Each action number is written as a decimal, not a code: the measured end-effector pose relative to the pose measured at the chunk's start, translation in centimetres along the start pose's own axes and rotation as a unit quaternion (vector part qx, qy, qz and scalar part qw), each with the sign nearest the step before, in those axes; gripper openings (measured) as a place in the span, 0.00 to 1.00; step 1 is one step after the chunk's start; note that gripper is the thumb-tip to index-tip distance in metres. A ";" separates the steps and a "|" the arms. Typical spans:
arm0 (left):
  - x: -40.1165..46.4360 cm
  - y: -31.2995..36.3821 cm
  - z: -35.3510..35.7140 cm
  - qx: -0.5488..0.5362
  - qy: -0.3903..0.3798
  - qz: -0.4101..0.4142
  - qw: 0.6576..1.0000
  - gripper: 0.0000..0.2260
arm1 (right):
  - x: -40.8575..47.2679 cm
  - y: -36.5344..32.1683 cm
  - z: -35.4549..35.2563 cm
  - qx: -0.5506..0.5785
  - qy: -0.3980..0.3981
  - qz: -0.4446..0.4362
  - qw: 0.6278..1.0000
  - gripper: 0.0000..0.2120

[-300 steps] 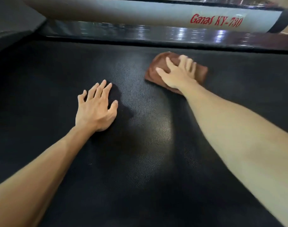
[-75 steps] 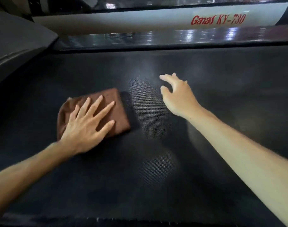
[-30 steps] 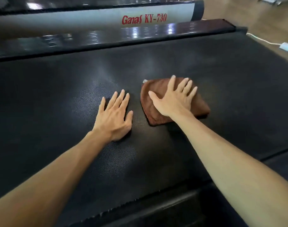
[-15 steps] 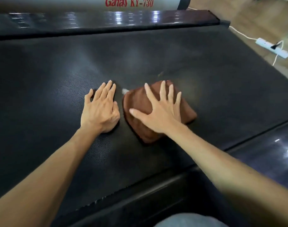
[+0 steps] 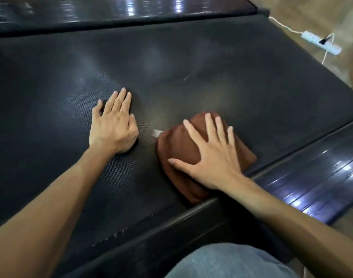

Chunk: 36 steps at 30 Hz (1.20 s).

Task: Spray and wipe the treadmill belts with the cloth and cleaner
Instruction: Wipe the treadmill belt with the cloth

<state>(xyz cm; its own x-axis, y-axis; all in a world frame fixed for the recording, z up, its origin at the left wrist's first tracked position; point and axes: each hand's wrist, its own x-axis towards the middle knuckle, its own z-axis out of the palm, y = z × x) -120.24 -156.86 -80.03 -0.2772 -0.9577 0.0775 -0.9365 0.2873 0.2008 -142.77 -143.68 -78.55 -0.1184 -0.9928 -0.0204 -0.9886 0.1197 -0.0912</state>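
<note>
The treadmill belt (image 5: 191,63) fills most of the view, a dark textured sheet running from the glossy far side rail (image 5: 111,11) to the near edge. A second glossy side rail (image 5: 312,177) runs along the right, under your forearm. Beyond the belt's far right corner, a power strip (image 5: 320,42) with a white cord lies on the floor, well apart from the work. No cleaner bottle is in view.

The brown cloth (image 5: 177,149) lies folded on the belt at its near right edge, its nearest corner touching or just overlapping the frame edge. Its long axis runs diagonally, from far left to near right. A small white tag shows at its far left end.

Your right hand (image 5: 211,157) lies flat on top of the cloth, fingers straight and spread, thumb out to the left, pressing rather than gripping. Your left hand (image 5: 113,125) rests on bare belt just beside the cloth, to its left, fingers extended and close together, holding nothing; it appears to brace you.

Judgement: the cloth is already under the right palm, so the next stroke belongs to that hand. The unwiped reach lies away from you and to the left, so push that way; a further pull toward you would likely drag the cloth off the belt.
</note>
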 end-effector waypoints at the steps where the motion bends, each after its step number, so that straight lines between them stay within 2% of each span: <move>1: -0.1 0.0 0.0 0.002 -0.002 0.003 1.000 0.28 | 0.1 1.5 -0.3 -0.007 -0.003 0.030 1.000 0.51; 4: -0.1 0.0 -0.1 0.006 -0.003 0.000 1.000 0.28 | 6.0 3.7 -1.5 0.014 -0.025 0.134 0.991 0.53; 6: 0.0 0.1 -0.1 0.007 -0.002 -0.002 1.000 0.28 | 10.5 2.7 -1.8 0.024 -0.035 0.162 0.986 0.53; 7: 0.1 0.2 -0.1 0.005 -0.001 0.000 1.000 0.28 | 11.7 1.7 -1.7 0.015 -0.034 0.147 0.988 0.53; 9: 0.1 0.3 -0.1 0.002 0.003 -0.002 1.000 0.29 | 10.8 -0.2 -1.3 0.015 -0.030 0.061 0.998 0.51; 11: 0.2 0.2 -0.1 -0.004 0.008 -0.013 1.000 0.30 | 6.6 -0.4 -0.9 0.028 -0.019 -0.020 0.999 0.47; 12: 0.1 0.1 -0.1 -0.008 0.009 -0.020 1.000 0.30 | 4.5 0.4 -0.8 0.032 -0.021 -0.034 0.999 0.45; 15: 0.0 0.0 -0.1 -0.009 0.008 -0.028 1.000 0.32 | 5.4 4.8 -1.3 -0.002 -0.033 0.040 0.999 0.46; 17: 0.1 0.0 0.0 -0.006 0.003 -0.024 1.000 0.32 | 11.0 6.0 -2.7 0.010 -0.056 0.113 0.992 0.51; 19: 0.3 0.0 0.3 -0.001 0.002 -0.025 1.000 0.32 | 17.0 4.3 -3.3 0.050 -0.084 0.141 0.985 0.50; 22: 0.5 0.0 0.1 0.007 -0.002 -0.025 1.000 0.32 | 20.1 -1.6 -2.4 0.064 -0.047 0.096 0.992 0.46; 24: 0.5 0.0 0.0 0.008 -0.001 -0.026 1.000 0.34 | 17.2 -3.6 -1.4 0.051 -0.020 -0.001 0.998 0.43; 26: 0.4 0.1 -0.1 0.008 -0.004 -0.026 1.000 0.36 | 13.0 -2.0 -0.7 0.032 -0.016 -0.077 0.996 0.40; 27: 0.4 0.1 0.0 0.009 -0.002 -0.027 1.000 0.36 | 11.6 0.0 -0.6 0.023 -0.008 -0.075 0.997 0.39; 29: 0.3 0.2 0.0 0.011 0.002 -0.028 1.000 0.36 | 12.2 3.5 -1.4 0.014 -0.007 -0.010 1.000 0.40; 32: 0.3 0.2 0.0 0.015 0.002 -0.029 0.999 0.36 | 19.1 3.8 -2.1 0.003 -0.006 0.084 0.996 0.42; 34: 0.5 0.3 0.1 0.016 0.001 -0.030 0.999 0.36 | 22.4 0.0 -2.3 0.000 -0.009 0.055 0.998 0.42; 36: 0.5 0.3 -0.1 0.017 -0.005 -0.031 0.999 0.37 | 21.8 -3.6 -2.1 0.000 -0.012 -0.050 0.999 0.40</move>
<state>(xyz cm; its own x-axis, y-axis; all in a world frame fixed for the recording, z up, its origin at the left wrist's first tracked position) -120.65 -157.28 -79.84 -0.2196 -0.9739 0.0568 -0.9588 0.2262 0.1720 -142.01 -165.76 -76.56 -0.0167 -0.9992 -0.0357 -0.9953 0.0200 -0.0945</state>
